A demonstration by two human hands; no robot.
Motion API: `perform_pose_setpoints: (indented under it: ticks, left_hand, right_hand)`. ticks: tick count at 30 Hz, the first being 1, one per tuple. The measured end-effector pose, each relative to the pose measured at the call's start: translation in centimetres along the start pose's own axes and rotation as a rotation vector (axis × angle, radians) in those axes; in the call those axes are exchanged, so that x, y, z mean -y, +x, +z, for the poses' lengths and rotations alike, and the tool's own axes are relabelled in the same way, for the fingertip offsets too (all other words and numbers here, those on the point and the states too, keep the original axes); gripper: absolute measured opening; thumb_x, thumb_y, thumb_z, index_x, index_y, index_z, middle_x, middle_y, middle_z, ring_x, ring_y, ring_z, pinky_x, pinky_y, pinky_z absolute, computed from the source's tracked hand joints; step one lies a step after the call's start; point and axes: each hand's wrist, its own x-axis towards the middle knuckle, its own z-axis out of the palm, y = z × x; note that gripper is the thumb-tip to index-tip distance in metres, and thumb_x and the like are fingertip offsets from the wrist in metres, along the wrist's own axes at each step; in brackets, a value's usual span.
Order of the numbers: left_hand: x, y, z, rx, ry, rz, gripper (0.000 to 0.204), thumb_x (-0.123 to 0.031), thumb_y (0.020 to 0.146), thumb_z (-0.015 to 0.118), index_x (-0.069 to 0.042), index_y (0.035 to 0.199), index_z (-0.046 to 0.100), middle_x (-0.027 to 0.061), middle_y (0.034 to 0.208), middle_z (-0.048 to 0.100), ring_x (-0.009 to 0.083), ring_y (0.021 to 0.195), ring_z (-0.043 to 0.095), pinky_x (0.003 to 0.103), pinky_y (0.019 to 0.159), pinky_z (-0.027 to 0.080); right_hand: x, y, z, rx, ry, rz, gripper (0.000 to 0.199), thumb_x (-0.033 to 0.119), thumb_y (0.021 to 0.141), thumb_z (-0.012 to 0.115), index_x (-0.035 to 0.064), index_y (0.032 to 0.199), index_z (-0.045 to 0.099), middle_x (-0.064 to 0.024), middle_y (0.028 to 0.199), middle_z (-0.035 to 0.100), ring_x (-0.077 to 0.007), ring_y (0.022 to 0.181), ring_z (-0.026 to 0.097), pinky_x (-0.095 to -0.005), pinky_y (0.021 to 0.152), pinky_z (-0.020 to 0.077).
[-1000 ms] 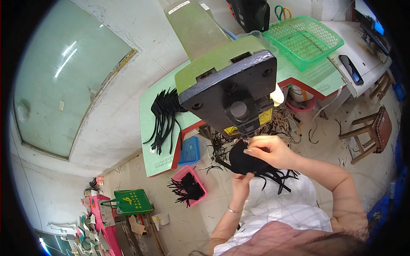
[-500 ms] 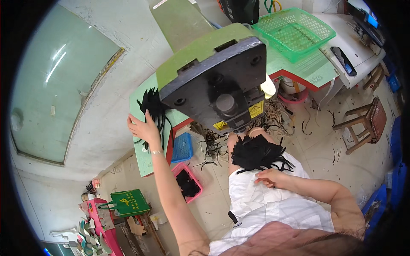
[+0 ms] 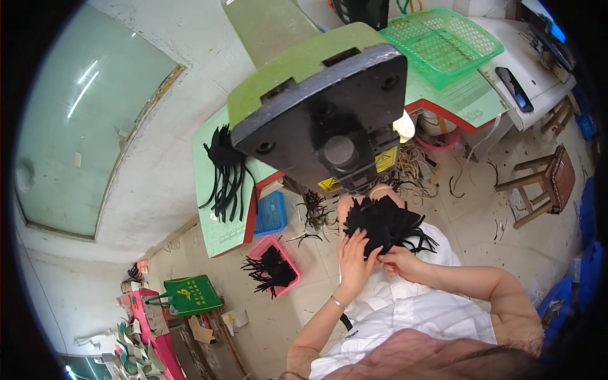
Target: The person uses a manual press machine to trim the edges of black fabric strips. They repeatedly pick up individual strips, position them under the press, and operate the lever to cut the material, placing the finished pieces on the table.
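Observation:
On my lap lies a pile of flat black fabric pieces with thin strips point(image 3: 386, 221), fanned over white clothing. My left hand point(image 3: 356, 261) rests against the pile's near left edge, its fingers stretched out along the pieces. Close beside it, my right hand point(image 3: 405, 264) has its fingers curled together at the pile's near edge. The two hands' fingertips meet or nearly meet; whatever is between them is too small to make out. Above my knees looms the head of a green and black machine point(image 3: 323, 107), hiding part of the table.
More black strip pieces point(image 3: 225, 171) lie on the green table point(image 3: 209, 133) at left. Below stand a blue basket point(image 3: 271, 214) and a pink basket point(image 3: 292, 256) holding black pieces. A green basket point(image 3: 437, 76), phone point(image 3: 514, 90), wooden stool point(image 3: 544, 183) and floor scraps point(image 3: 411, 168) are around.
My left hand has left the black pieces on the table and come to the lap pile beside my right hand. Black strips now hang over the pink basket's left rim.

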Motion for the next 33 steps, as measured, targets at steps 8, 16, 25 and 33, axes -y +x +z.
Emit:
perform_pose_setpoints:
  ticks: [8,16,25,33]
  left_hand:
    - [-6.5,5.9,-8.6,0.242,-0.776,-0.075,0.018,-0.003,0.079,0.068,-0.001,0.095,0.061,0.0052,0.086,0.057,0.0124,0.081,0.054,0.025,0.073,0.044]
    - [-10.5,10.8,-7.6,-0.328,-0.602,-0.008,0.012,-0.005,0.081,0.067,0.002,0.088,0.060,0.0044,0.084,0.057,0.0096,0.069,0.053,0.023,0.062,0.044]
    - [-7.9,10.6,-7.7,-0.242,-0.745,-0.213,0.023,-0.016,0.090,0.061,0.004,0.079,0.067,-0.0008,0.067,0.057,0.0044,0.062,0.051,0.020,0.059,0.046]
    - [-8.7,10.6,-8.3,-0.290,-1.026,-0.347,0.021,-0.011,0.088,0.062,0.006,0.077,0.067,0.0027,0.076,0.051,0.0062,0.069,0.046,0.021,0.059,0.049]
  right_hand:
    - [7.6,-4.1,2.4,-0.043,-0.215,-0.204,0.019,0.022,0.092,0.049,0.0074,0.096,0.061,-0.0006,0.075,0.059,-0.0072,0.054,0.048,-0.0216,0.045,0.0314]
    - [16.5,-6.4,3.1,0.245,-0.459,-0.355,0.025,0.026,0.090,0.057,0.0023,0.097,0.059,-0.0025,0.071,0.055,-0.0117,0.059,0.054,-0.0228,0.051,0.0441]
    - [20.4,-9.2,3.8,0.092,-0.976,-0.622,0.016,0.016,0.085,0.065,0.0004,0.084,0.061,0.0025,0.066,0.055,-0.0018,0.061,0.047,-0.0198,0.053,0.0381]
    - [21.2,-10.8,5.6,0.039,-1.033,-0.639,0.019,0.017,0.083,0.067,0.0005,0.075,0.063,0.0005,0.062,0.060,-0.0013,0.058,0.049,-0.0199,0.052,0.0382]
